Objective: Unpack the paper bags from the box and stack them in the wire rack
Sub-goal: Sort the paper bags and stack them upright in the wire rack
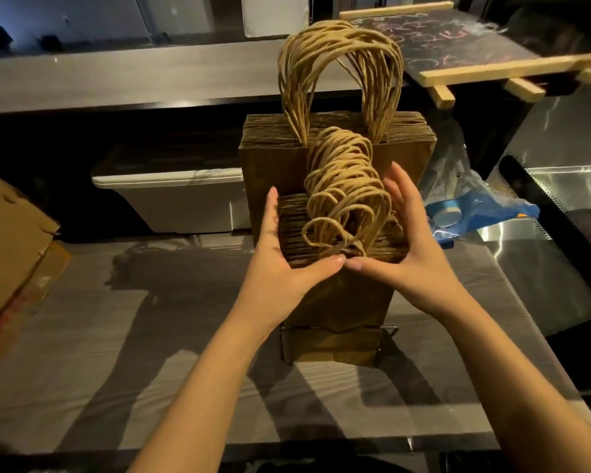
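Observation:
Two bundles of flat brown paper bags stand upright in a wire rack (388,331) on the counter. The taller back bundle (270,158) has twisted cord handles arching upward. In front stands a shorter bundle (296,230) with its looped handles bunched on top. My left hand (280,254) grips the left side of the front bundle and my right hand (406,240) grips its right side. Both thumbs meet on its near face and the fingers wrap the edges. The cardboard box (11,240) lies at the left edge, only partly in view.
A white plastic bin (171,196) sits behind on a lower shelf. A blue plastic package with a tape roll (471,213) lies right of the bags on a steel surface. A wood-framed chalkboard (458,46) leans at the back right. The grey counter (116,353) extends toward me.

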Demonstrator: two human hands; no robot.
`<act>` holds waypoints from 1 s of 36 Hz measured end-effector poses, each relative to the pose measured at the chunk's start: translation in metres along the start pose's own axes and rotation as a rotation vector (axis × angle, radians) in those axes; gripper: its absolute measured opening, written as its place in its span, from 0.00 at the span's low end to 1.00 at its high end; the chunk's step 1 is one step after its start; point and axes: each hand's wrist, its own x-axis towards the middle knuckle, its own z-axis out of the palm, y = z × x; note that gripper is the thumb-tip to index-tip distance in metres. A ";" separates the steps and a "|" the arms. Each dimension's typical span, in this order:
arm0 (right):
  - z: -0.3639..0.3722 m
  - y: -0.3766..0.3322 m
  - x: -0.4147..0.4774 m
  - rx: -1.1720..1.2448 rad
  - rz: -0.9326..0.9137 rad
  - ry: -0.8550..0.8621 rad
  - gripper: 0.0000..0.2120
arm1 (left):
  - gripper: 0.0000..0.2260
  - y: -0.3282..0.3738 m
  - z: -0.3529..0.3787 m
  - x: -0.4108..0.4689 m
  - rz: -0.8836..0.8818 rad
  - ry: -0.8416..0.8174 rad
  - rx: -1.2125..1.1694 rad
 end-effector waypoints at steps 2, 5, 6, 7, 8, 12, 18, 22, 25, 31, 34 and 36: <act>-0.007 -0.004 0.004 0.011 -0.040 0.042 0.52 | 0.50 0.008 -0.002 -0.001 0.077 0.021 0.112; -0.020 -0.008 0.015 -0.051 -0.100 0.108 0.54 | 0.54 0.019 -0.012 0.008 0.215 0.070 0.259; -0.024 -0.008 0.020 -0.078 -0.108 0.125 0.53 | 0.54 0.022 -0.017 0.013 0.249 0.092 0.297; -0.028 -0.009 0.025 -0.100 -0.103 0.141 0.53 | 0.53 0.026 -0.021 0.018 0.274 0.107 0.331; -0.031 -0.010 0.030 -0.107 -0.086 0.151 0.53 | 0.53 0.030 -0.024 0.022 0.289 0.109 0.358; -0.036 -0.011 0.050 -0.042 0.004 0.132 0.53 | 0.51 0.043 -0.029 0.041 0.217 0.033 0.418; -0.032 -0.018 0.062 -0.026 0.052 0.096 0.44 | 0.45 0.038 -0.028 0.058 0.139 0.026 0.426; -0.034 -0.016 0.062 -0.014 0.043 0.072 0.41 | 0.46 0.035 -0.021 0.054 0.131 0.077 0.406; -0.037 -0.008 0.062 0.014 0.044 0.050 0.41 | 0.46 0.034 -0.019 0.052 0.144 0.091 0.391; -0.038 -0.003 0.050 0.166 0.027 0.081 0.38 | 0.46 0.030 -0.019 0.048 0.197 0.120 0.442; -0.032 0.002 0.036 0.209 0.004 0.090 0.32 | 0.51 0.027 -0.021 0.038 0.210 0.117 0.418; -0.028 0.009 0.026 0.237 0.004 0.089 0.33 | 0.54 0.021 -0.024 0.030 0.211 0.110 0.403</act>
